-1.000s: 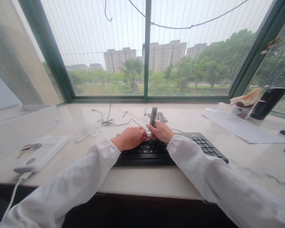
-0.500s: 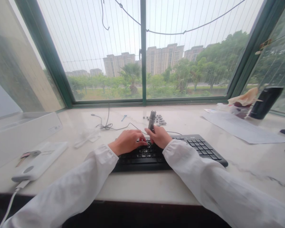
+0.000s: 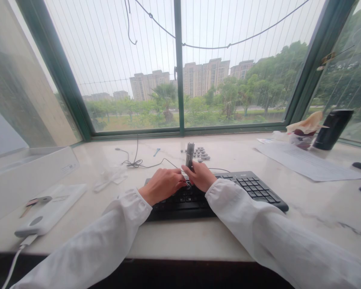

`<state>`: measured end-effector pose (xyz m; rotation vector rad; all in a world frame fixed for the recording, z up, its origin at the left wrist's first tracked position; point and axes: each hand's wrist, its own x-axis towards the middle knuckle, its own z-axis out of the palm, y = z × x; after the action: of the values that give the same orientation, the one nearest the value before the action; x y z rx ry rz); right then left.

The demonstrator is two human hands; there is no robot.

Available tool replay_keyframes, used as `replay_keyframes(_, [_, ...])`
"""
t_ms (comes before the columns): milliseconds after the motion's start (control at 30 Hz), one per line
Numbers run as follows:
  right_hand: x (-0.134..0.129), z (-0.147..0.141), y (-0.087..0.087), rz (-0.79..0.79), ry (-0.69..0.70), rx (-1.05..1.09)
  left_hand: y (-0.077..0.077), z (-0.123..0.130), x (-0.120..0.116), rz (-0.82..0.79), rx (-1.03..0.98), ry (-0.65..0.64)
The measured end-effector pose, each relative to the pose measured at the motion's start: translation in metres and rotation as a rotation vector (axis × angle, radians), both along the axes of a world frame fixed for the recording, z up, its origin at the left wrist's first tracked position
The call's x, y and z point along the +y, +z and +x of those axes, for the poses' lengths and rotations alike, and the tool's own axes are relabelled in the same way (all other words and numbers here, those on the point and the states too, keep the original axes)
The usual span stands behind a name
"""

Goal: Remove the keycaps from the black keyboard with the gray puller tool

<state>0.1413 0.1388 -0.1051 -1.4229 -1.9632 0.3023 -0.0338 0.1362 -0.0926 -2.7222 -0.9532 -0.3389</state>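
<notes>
My right hand (image 3: 201, 176) is wrapped round a dark keycap puller (image 3: 189, 154), held upright, with thin wire ends pointing down at the keys. Under both hands lies a black keyboard (image 3: 195, 212). Some keycaps are off around the middle of it, where bare key seats show. My left hand (image 3: 164, 185) has its thumb and fingers pinched together beside the wire ends; what they hold, if anything, is hidden. Behind the puller, several loose keycaps (image 3: 202, 153) lie in rows on the white counter (image 3: 195, 241).
A cable (image 3: 135, 162) and a small blue tool (image 3: 157, 152) lie behind the keyboard. To the left are a white power bank (image 3: 60, 204) with keys (image 3: 36, 202) on top, and a white box (image 3: 48, 166). Papers (image 3: 303, 160) and a black bottle (image 3: 333, 129) stand right.
My left fingers have closed in toward the puller's wire ends and drawn together. The puller in my right hand stays nearly in place. The whole view has shifted slightly.
</notes>
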Motion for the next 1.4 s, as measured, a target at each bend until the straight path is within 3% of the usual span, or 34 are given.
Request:
replay_keyframes(500, [0.0042, 0.0010, -0.0043, -0.009, 0.012, 0.033, 0.0006, 0.0011, -0.0028, 0.052, 0.096, 0.029])
replay_keyframes(1400, [0.0038, 0.0068, -0.0066, -0.022, 0.021, 0.057, -0.0046, -0.0028, 0.0008, 0.017, -0.002, 0.027])
